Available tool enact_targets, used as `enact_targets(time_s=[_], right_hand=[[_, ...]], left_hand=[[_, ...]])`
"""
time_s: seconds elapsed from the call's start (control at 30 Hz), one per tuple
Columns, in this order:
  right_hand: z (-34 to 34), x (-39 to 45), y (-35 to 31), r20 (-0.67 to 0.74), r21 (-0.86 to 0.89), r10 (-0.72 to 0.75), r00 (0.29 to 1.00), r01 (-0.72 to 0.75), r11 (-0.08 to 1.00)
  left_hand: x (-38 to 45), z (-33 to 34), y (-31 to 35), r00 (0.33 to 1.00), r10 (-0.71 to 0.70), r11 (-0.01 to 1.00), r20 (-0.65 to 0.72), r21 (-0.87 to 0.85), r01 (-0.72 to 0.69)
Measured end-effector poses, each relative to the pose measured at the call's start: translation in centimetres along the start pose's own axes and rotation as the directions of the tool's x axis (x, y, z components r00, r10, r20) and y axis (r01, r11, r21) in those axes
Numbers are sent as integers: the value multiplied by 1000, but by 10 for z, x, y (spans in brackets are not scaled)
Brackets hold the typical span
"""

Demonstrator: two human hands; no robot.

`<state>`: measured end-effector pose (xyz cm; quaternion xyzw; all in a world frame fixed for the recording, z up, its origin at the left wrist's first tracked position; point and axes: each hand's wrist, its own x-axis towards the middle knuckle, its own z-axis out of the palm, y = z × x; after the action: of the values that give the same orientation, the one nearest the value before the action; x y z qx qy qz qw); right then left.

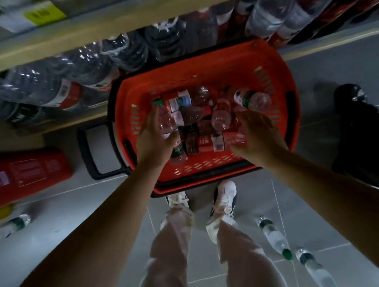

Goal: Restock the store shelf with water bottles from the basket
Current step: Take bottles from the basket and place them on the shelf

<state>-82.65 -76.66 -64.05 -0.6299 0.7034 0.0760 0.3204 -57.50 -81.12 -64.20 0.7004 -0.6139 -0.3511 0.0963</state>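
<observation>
A person looks straight down at both bare hands reaching into a red plastic basket (199,72) with slotted walls and a black rim, standing on the floor against the foot of a store shelf (101,24).

The left hand (153,142) has its fingers curled around a small clear water bottle (166,122) with ribbed, crinkled sides and a green cap. The right hand (257,133) is seen from the back, its fingers bent down among the bottles; whether it holds one cannot be told.

Between the two hands lies a loose heap of small bottles (208,127), clear plastic with red or pale labels, lying on their sides. Just beyond the right hand, one green-labelled bottle (253,100) rests on top of the heap.

Beyond both hands, the shelf carries large clear bottles wrapped in shiny film (60,82).

The floor (62,215) is smooth pale grey tile. Behind the right hand, two more bottles (275,237) lie on it beside the person's white shoes (224,198). Left of the left hand lies a red cylinder (21,172).
</observation>
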Motion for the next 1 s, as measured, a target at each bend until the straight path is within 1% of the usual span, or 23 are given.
enact_targets(time_s=[0.07, 0.13, 0.23, 0.3, 0.37, 0.4, 0.47, 0.53, 0.57, 0.67, 0.73, 0.8, 0.9, 0.97, 1.0], right_hand=[[20, 22, 10, -14, -37, -18, 1000, 17, 999], [34, 43, 19, -45, -91, -45, 998, 41, 995], [42, 74, 31, -115, -204, -87, 990, 62, 977], [44, 96, 36, -174, -300, -100, 980, 43, 953], [44, 117, 39, -198, -377, -83, 977, 3, 926], [45, 128, 40, -173, -407, -63, 983, -13, 913], [50, 151, 45, -45, -454, 17, 999, -36, 890], [56, 170, 47, 85, -480, 106, 991, -53, 876], [61, 177, 48, 125, -492, 148, 981, -68, 868], [72, 185, 46, 171, -579, 220, 960, -82, 811], [71, 183, 48, 126, -616, 222, 967, -99, 781], [63, 177, 45, 107, -576, 244, 964, -140, 806], [46, 153, 33, 73, -421, 238, 969, -186, 888], [36, 131, 24, -21, -296, 176, 984, -174, 939], [32, 119, 21, -74, -201, 154, 985, -165, 966]], left_hand=[[26, 24, -18, 1000, 14, 1000, -16, 22, -14], [48, 47, -34, 1000, -2, 999, -28, 35, 3], [73, 75, -54, 999, -23, 1000, -26, 12, 24], [84, 88, -63, 998, -37, 999, -48, 6, 37], [90, 96, -70, 996, -48, 998, -72, 26, 50], [92, 98, -73, 995, -54, 998, -86, 40, 58], [93, 99, -73, 991, -67, 996, -115, 56, 73], [90, 96, -69, 988, -46, 997, -145, 55, 54], [89, 95, -68, 986, -20, 998, -164, 49, 29], [82, 93, -67, 981, 32, 998, -191, 67, -19], [80, 94, -71, 986, 12, 997, -166, 71, 0], [78, 91, -70, 988, -25, 999, -151, 16, 28], [72, 79, -60, 987, -39, 999, -158, -31, 35], [62, 64, -50, 987, -27, 999, -161, -37, 22], [56, 54, -43, 987, -32, 999, -157, -35, 27]])
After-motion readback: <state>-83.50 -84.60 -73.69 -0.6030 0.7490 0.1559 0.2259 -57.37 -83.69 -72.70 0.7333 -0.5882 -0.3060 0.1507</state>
